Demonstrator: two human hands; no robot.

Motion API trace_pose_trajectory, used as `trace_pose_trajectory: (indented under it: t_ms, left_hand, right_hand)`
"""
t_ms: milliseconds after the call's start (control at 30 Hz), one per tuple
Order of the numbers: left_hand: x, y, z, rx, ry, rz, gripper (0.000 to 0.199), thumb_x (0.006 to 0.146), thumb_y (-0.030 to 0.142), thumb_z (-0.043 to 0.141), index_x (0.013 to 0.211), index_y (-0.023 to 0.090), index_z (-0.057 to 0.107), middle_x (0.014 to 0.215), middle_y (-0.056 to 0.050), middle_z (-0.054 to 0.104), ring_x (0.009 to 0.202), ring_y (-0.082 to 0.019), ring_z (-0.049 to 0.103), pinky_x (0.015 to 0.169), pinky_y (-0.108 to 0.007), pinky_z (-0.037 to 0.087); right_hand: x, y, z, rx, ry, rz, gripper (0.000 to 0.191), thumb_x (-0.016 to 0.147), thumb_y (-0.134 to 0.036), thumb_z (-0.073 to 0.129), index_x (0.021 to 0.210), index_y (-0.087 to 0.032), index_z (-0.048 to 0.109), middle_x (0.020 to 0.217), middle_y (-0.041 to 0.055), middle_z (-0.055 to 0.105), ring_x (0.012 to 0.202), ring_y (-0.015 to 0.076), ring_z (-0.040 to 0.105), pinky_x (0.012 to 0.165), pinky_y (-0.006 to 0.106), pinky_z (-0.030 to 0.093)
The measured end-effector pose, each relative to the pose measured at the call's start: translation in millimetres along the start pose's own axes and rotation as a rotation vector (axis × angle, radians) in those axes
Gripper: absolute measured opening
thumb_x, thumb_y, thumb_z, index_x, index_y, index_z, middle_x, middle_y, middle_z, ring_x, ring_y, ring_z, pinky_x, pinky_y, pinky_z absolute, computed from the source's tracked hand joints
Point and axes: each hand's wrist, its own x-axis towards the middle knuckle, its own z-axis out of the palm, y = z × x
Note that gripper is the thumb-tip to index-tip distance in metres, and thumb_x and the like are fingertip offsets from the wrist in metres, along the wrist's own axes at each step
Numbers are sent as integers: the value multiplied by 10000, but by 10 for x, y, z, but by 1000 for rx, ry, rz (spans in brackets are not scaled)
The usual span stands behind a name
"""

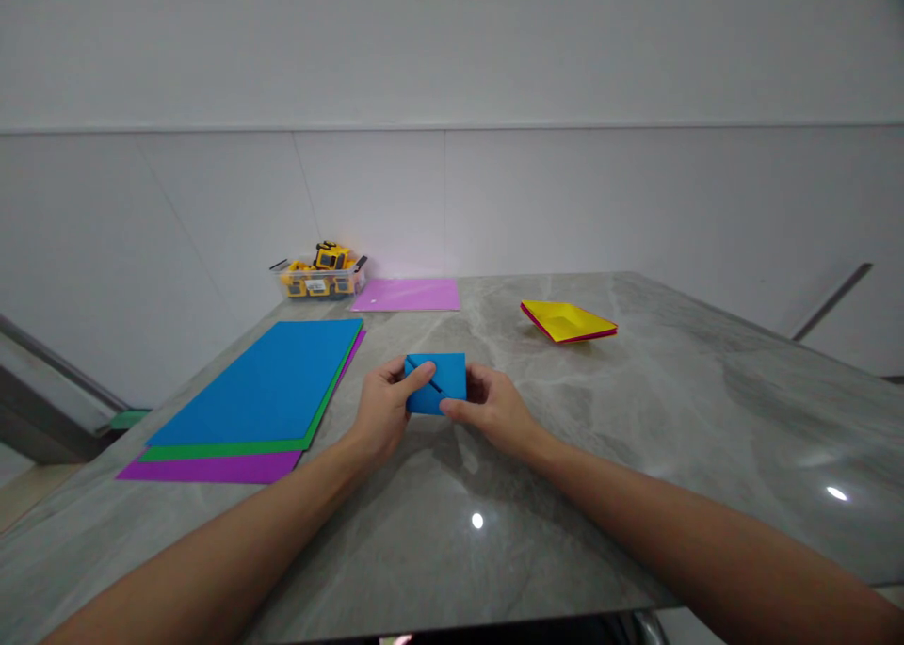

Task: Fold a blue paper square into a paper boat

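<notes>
A small piece of folded blue paper (452, 372) is held up between both hands, a little above the tabletop. Its front shows a slanting fold line with a dark gap along it. My left hand (385, 400) grips its left side, thumb lying across the front. On the right side, my right hand (494, 405) pinches the lower edge with the thumb in front. The fingers behind the paper are mostly hidden.
Blue, green and purple sheets (261, 381) lie stacked at the left. Behind them stand a clear plastic box (321, 282) of yellow toy-like pieces and a pink sheet (406, 295). A folded yellow-and-red paper (569, 322) rests right of centre on the grey marbled table (636, 419).
</notes>
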Motion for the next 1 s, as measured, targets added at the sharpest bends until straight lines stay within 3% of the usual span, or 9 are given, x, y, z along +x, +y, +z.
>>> trace_pose_trajectory:
  t_ms: [333, 733, 800, 900, 1000]
  left_hand:
    - [33, -6, -51, 40, 1, -14, 289, 589, 346, 839, 677, 118, 683, 644, -18, 661, 567, -118, 549, 563, -239, 451]
    - [46, -34, -46, 75, 16, -66, 365, 572, 440, 801, 644, 142, 602, 570, 21, 537, 510, -119, 475, 496, -249, 409]
    - [56, -36, -58, 213, 33, 9, 376, 642, 486, 733, 605, 158, 552, 548, 36, 482, 495, -104, 417, 479, -232, 361]
    - [72, -20, -84, 615, 70, 206, 451, 780, 516, 583, 516, 173, 458, 507, 43, 373, 489, -94, 338, 463, -223, 247]
    - [82, -1, -100, 905, 43, 269, 534, 833, 556, 480, 466, 190, 351, 488, 41, 287, 478, -94, 284, 464, -247, 180]
  right_hand:
    - [8, -13, -25, 27, -51, 106, 374, 649, -319, 780, 956, -124, 691, 891, 79, 728, 815, 229, 680, 773, 368, 532]
    - [-4, -138, -45, -94, -93, 177, 148, 656, -251, 718, 692, -125, 650, 591, 32, 664, 548, 144, 603, 557, 246, 449]
    - [-4, -130, -49, -98, -110, 198, 138, 648, -235, 712, 660, -129, 625, 569, 20, 647, 524, 133, 585, 530, 235, 433]
    - [-32, -113, -23, -98, -206, 254, 148, 632, -215, 709, 615, -138, 583, 538, -4, 612, 484, 117, 558, 478, 214, 400]
    - [-90, -131, 39, -127, -284, 270, 158, 663, -228, 689, 608, -145, 565, 527, -23, 587, 451, 102, 541, 445, 196, 391]
